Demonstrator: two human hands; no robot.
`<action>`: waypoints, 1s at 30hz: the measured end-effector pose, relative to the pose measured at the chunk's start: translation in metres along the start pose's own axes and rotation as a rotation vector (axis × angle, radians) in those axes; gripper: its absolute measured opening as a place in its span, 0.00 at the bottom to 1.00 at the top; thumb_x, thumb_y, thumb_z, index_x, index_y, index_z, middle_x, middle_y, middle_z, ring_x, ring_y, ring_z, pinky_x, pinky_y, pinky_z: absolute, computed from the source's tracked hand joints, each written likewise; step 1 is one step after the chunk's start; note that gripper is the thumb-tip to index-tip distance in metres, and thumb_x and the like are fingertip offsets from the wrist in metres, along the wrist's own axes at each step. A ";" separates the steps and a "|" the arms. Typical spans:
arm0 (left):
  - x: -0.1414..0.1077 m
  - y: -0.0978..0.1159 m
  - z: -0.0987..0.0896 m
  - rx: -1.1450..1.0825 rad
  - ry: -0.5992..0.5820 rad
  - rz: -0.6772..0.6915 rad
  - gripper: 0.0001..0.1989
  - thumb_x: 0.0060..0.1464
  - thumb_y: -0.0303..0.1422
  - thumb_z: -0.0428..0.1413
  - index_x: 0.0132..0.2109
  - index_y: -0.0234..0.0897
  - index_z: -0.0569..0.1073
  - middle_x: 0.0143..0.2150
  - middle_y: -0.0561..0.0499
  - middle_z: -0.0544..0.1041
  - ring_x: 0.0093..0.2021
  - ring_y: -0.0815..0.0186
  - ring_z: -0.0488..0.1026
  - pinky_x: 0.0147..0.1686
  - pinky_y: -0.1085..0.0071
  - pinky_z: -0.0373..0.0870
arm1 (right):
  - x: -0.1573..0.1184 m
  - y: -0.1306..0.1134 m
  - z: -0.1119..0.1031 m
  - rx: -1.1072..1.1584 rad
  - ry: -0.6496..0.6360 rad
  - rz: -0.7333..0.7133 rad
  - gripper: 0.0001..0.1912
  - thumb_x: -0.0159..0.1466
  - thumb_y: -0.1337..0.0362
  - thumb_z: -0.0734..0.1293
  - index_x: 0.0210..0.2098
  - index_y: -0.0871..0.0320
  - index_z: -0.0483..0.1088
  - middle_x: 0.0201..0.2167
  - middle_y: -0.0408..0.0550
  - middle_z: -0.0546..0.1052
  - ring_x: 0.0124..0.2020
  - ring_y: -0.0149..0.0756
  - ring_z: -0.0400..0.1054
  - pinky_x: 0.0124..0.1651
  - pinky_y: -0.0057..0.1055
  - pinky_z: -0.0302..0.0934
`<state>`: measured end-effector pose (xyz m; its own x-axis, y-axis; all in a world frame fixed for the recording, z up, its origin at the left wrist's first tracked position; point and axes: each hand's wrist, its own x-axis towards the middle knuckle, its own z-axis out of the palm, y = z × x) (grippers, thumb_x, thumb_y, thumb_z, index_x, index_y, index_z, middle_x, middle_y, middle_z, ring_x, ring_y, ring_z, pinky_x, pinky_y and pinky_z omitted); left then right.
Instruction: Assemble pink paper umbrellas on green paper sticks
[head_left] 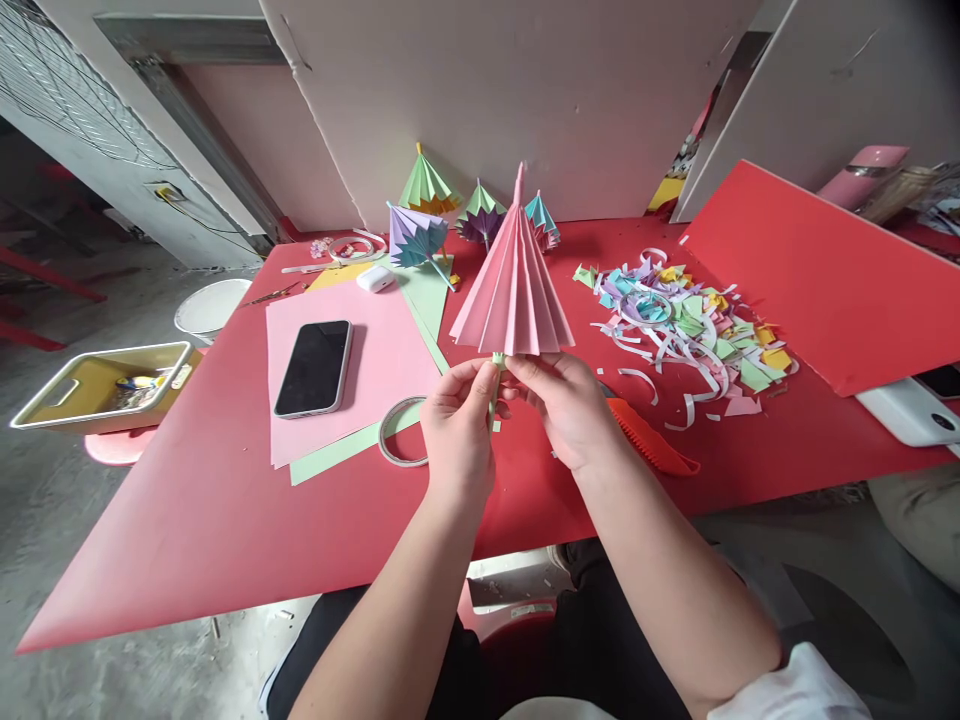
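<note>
Now, yellow bin: down beside the red table, below its top, with small items inside.
Phone: dark screen up, lying on a pink sheet that partly covers a light green sheet.
White case: small and rounded, on the papers beyond the phone.
Tape roll: flat, just beside the left hand.
Finished umbrellas: lilac-and-blue, green-and-yellow, green-and-purple and blue-and-pink, grouped near the wall.
Left hand: thumb and fingers pinched on the pale green stick, just below the canopy.
Pink umbrella: held above the table between the hands, point up, pleats half spread, stick downward.
Right hand: thumb tip at the stick's top, under the canopy edge; the other fingertips are partly hidden, so whether they clamp it cannot be told.
Orange cutter: on the table beside the right wrist.
Paper scraps: heaped, many-coloured, mixed with curled white strips.
Red board: tilted up beyond the heap.
Pink bottle: behind the board.
</note>
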<state>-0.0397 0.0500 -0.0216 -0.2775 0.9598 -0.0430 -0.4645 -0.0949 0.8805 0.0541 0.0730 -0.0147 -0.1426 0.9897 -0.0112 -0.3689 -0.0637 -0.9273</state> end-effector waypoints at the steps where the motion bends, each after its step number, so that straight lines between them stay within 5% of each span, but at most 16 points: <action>1: 0.000 -0.001 0.001 -0.003 0.005 0.014 0.07 0.47 0.35 0.61 0.34 0.36 0.75 0.26 0.53 0.73 0.25 0.74 0.69 0.22 0.78 0.63 | 0.000 0.001 0.000 -0.018 0.032 -0.013 0.09 0.54 0.58 0.69 0.30 0.56 0.72 0.26 0.42 0.71 0.26 0.28 0.63 0.32 0.31 0.63; 7: 0.000 -0.002 0.002 -0.008 -0.003 0.091 0.04 0.47 0.32 0.61 0.33 0.37 0.76 0.26 0.53 0.73 0.23 0.75 0.66 0.22 0.78 0.62 | -0.001 0.002 0.000 -0.041 0.080 -0.012 0.09 0.53 0.57 0.69 0.28 0.57 0.71 0.24 0.42 0.70 0.27 0.30 0.62 0.33 0.32 0.61; 22: 0.003 0.003 -0.002 -0.032 -0.041 0.008 0.09 0.46 0.34 0.62 0.33 0.37 0.72 0.28 0.53 0.74 0.23 0.73 0.70 0.18 0.78 0.65 | -0.001 0.000 0.000 0.016 0.007 0.013 0.09 0.54 0.57 0.69 0.31 0.56 0.73 0.28 0.42 0.74 0.30 0.29 0.66 0.34 0.31 0.61; 30: -0.007 0.004 0.004 0.100 0.089 0.103 0.08 0.50 0.36 0.59 0.33 0.36 0.74 0.31 0.52 0.74 0.34 0.69 0.73 0.33 0.73 0.72 | -0.003 0.004 0.007 0.004 0.115 -0.058 0.03 0.53 0.62 0.70 0.27 0.54 0.75 0.27 0.40 0.76 0.33 0.30 0.70 0.43 0.32 0.63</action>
<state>-0.0365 0.0441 -0.0161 -0.3952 0.9185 0.0125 -0.3444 -0.1608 0.9249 0.0466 0.0694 -0.0153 -0.0146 0.9999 -0.0007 -0.3768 -0.0062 -0.9263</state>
